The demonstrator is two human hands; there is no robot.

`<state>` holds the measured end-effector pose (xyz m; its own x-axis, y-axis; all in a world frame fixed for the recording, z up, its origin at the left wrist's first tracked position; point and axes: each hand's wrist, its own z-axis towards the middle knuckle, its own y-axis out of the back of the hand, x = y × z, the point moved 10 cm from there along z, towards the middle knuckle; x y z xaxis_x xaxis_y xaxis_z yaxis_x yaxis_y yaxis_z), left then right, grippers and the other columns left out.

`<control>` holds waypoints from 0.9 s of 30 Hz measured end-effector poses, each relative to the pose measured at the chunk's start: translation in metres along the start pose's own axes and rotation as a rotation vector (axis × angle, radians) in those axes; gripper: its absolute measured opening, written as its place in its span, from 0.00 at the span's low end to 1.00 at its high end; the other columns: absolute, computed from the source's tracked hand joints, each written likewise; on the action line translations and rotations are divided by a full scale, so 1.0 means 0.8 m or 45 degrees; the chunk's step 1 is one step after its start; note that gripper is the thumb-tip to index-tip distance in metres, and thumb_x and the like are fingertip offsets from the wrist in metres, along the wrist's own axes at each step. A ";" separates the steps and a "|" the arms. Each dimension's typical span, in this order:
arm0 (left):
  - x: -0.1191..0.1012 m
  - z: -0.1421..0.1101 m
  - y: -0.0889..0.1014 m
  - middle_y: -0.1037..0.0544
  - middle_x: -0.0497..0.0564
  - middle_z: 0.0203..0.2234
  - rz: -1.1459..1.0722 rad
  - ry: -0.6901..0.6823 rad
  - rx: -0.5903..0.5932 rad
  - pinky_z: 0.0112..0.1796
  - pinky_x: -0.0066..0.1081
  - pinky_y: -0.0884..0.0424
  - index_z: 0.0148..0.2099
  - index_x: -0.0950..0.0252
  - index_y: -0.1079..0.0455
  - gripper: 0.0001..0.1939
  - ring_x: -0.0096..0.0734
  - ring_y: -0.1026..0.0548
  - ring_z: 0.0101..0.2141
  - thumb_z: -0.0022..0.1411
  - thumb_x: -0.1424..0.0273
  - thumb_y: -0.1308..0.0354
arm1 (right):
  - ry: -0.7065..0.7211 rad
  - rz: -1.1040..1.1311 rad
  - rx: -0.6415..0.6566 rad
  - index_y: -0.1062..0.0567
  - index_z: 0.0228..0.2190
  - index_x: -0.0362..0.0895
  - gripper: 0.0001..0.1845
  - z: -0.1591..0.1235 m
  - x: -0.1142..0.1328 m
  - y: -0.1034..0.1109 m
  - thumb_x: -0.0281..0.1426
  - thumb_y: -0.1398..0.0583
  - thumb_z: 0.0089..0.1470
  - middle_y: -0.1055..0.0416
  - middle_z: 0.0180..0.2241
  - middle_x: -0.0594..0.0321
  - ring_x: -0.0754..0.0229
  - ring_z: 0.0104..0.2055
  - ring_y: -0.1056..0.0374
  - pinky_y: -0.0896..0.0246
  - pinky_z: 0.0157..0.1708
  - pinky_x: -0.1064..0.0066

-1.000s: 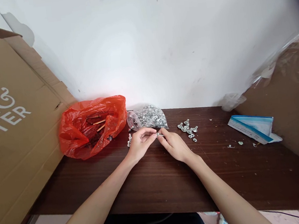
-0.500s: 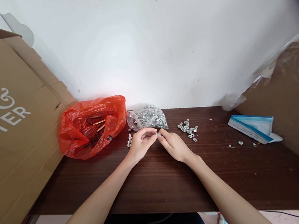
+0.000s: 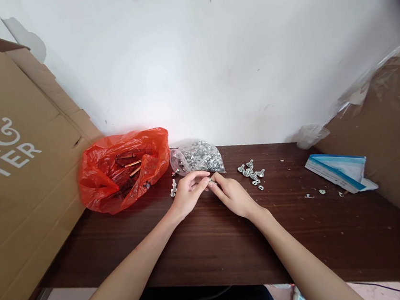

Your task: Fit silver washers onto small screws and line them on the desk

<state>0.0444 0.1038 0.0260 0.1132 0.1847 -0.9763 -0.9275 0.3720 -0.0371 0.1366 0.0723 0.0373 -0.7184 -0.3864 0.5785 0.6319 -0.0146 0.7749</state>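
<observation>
There's a small metal piece (image 3: 211, 181) right in the middle of the frame, a touch below centre, pinched between the two hands. Half a second ago more of its shiny surface showed; now the fingertips hide most of it, and the hands have drawn slightly closer together. Everything around them looks the same as before.

The left hand (image 3: 187, 196) has its thumb and forefinger closed on the piece, with a rounded gap further back between them. The right hand (image 3: 234, 195) meets it from the other side, thumb and forefinger closed on it too. I can't make out its shape from here.

Just right of the hands lies a loose cluster of bolts (image 3: 249, 171), a few nuts (image 3: 260, 188) at its lower edge. Close by the left hand are some small fasteners (image 3: 173, 187), and just above the hands sits a clear bag (image 3: 202, 157) of metal parts, beside a red plastic bag (image 3: 96, 174).

Brown wood of the table (image 3: 214, 244) stretches between the forearms down to its front edge, low in the frame. A cardboard box (image 3: 21, 199) bounds the left side; at right, a blue-and-white packet (image 3: 336, 175) lies well apart from the hands. The wall (image 3: 183, 65) closes off the back.
</observation>
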 end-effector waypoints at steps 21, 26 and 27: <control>-0.027 -0.010 0.000 0.29 0.51 0.32 0.619 -0.341 -0.031 0.32 0.26 0.30 0.37 0.65 0.27 0.07 0.25 0.29 0.29 0.55 0.76 0.44 | 0.004 -0.070 -0.113 0.30 0.32 0.46 0.14 -0.001 0.001 0.013 0.38 0.51 0.61 0.29 0.25 0.64 0.61 0.26 0.34 0.44 0.28 0.73; -0.025 -0.009 0.000 0.29 0.51 0.32 0.612 -0.329 -0.014 0.30 0.26 0.31 0.37 0.65 0.28 0.06 0.24 0.30 0.28 0.55 0.75 0.44 | -0.023 0.028 -0.191 0.31 0.35 0.46 0.09 -0.002 -0.005 0.018 0.38 0.47 0.58 0.30 0.25 0.65 0.61 0.25 0.35 0.42 0.28 0.72; -0.024 -0.009 -0.001 0.29 0.50 0.32 0.613 -0.317 -0.003 0.29 0.25 0.31 0.38 0.66 0.28 0.07 0.24 0.30 0.27 0.55 0.75 0.44 | -0.019 0.049 -0.200 0.31 0.34 0.46 0.09 -0.002 -0.005 0.018 0.38 0.47 0.58 0.29 0.26 0.64 0.61 0.26 0.34 0.42 0.29 0.71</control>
<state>0.0405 0.0934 0.0429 -0.2442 0.5438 -0.8029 -0.8960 0.1900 0.4013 0.1491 0.0724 0.0459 -0.6963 -0.3759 0.6115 0.6958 -0.1446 0.7035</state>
